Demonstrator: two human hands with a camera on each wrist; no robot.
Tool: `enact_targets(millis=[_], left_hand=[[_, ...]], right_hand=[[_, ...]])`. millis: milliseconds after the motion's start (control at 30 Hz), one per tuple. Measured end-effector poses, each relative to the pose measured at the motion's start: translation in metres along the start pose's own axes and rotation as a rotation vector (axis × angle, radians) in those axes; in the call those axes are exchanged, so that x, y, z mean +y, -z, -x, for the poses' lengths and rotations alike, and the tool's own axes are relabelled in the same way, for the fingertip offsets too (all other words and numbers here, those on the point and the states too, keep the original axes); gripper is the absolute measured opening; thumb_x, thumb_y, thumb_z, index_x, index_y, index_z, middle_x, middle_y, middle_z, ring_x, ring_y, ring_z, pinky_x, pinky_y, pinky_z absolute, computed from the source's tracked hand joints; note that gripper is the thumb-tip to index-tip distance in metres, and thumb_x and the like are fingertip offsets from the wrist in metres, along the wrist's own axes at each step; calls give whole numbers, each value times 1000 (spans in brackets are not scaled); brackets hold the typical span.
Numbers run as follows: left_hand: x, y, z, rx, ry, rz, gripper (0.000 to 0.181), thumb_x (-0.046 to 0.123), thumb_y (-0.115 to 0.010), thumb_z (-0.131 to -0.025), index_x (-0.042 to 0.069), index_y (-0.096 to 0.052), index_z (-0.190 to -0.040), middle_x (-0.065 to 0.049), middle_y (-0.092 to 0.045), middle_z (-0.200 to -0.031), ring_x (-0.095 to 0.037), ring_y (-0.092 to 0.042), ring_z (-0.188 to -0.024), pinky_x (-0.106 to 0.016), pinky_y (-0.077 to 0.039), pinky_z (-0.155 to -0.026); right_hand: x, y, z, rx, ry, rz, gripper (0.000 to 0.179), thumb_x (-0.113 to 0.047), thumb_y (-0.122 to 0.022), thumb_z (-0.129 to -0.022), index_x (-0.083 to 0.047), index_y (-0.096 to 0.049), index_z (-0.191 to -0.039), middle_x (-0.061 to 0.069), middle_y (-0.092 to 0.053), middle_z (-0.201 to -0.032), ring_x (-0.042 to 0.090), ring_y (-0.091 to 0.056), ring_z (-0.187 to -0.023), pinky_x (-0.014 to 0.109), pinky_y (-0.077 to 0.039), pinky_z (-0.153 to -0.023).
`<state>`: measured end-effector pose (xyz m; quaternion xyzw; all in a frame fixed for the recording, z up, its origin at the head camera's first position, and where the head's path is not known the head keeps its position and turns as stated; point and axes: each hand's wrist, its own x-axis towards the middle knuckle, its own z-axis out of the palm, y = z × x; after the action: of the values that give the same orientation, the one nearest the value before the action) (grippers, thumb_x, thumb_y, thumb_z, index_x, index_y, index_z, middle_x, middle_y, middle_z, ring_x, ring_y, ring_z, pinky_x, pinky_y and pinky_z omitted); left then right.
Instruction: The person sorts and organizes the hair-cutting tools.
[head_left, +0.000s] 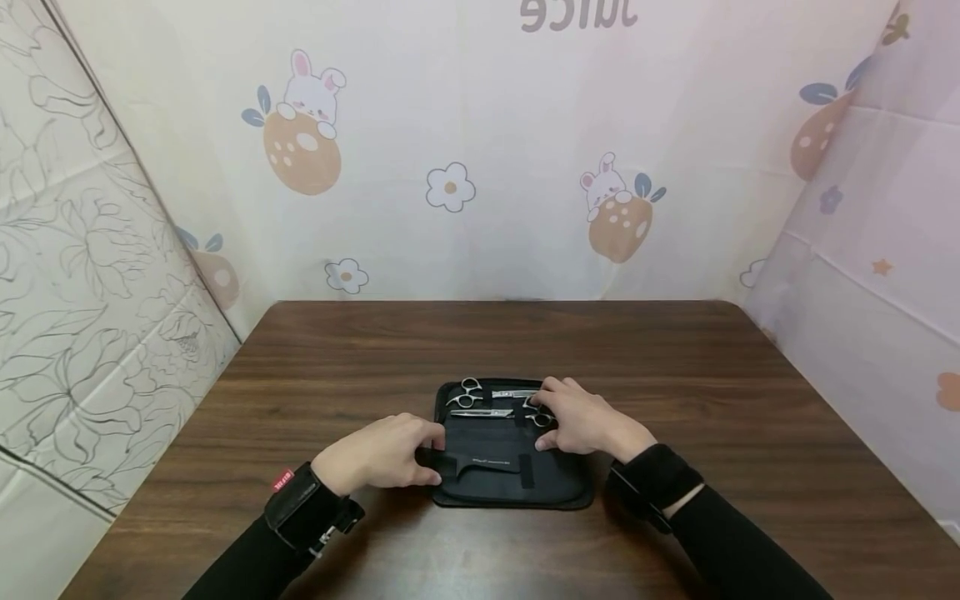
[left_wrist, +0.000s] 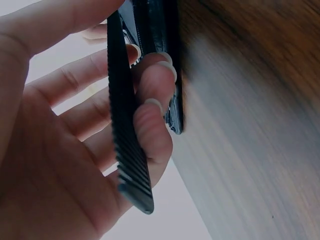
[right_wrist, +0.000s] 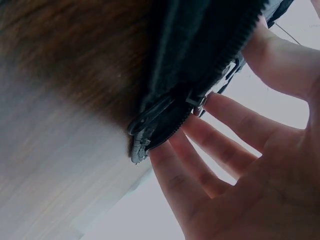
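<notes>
Scissors (head_left: 480, 413) lie in two pairs at the far part of the black case (head_left: 555, 485), which sits open on the brown table (head_left: 315, 358). Black comb (left_wrist: 122, 115) is at the near left part of the case, its thin handle over the case and its other end poking past the left edge, where the left hand (head_left: 386, 454) pinches it between thumb and fingers. Right hand (head_left: 585, 418) touches the right side of the case, its fingers quite straight and spread apart, close to the scissors' rings.
</notes>
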<state>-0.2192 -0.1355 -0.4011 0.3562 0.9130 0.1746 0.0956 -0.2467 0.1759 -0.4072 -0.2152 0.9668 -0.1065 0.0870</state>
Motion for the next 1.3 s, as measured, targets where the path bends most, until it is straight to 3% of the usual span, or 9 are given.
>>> enact_targets(millis=[400, 767, 1300], left_hand=[[0, -5, -2, -2, -6, 31, 24, 30, -84, -81, 20, -64, -91, 11, -56, -73, -7, -51, -66, -28, -44, -62], [8, -8, -5, 7, 14, -59, 25, 35, -84, -81, 19, -66, -88, 7, -60, -79, -8, -51, -67, -30, -45, -62], [6, -13, -8, 51, 4, -118, 26, 38, -84, -79, 20, -65, -81, 10, -55, -72, -7, -50, -63, -28, -42, -57]], right_hand=[[0, 1, 0, -6, 13, -5, 57, -31, -83, -87, -9, -63, -136, 5, -53, -130, 27, -49, -117, 54, -49, -85], [-3, 0, 1, -24, 2, 16, 58, -33, -83, -87, -10, -63, -136, 3, -53, -126, 25, -48, -115, 50, -50, -82], [-4, 0, -1, -20, -5, 24, 56, -31, -82, -87, -8, -64, -135, 3, -53, -122, 24, -48, -113, 48, -50, -81]])
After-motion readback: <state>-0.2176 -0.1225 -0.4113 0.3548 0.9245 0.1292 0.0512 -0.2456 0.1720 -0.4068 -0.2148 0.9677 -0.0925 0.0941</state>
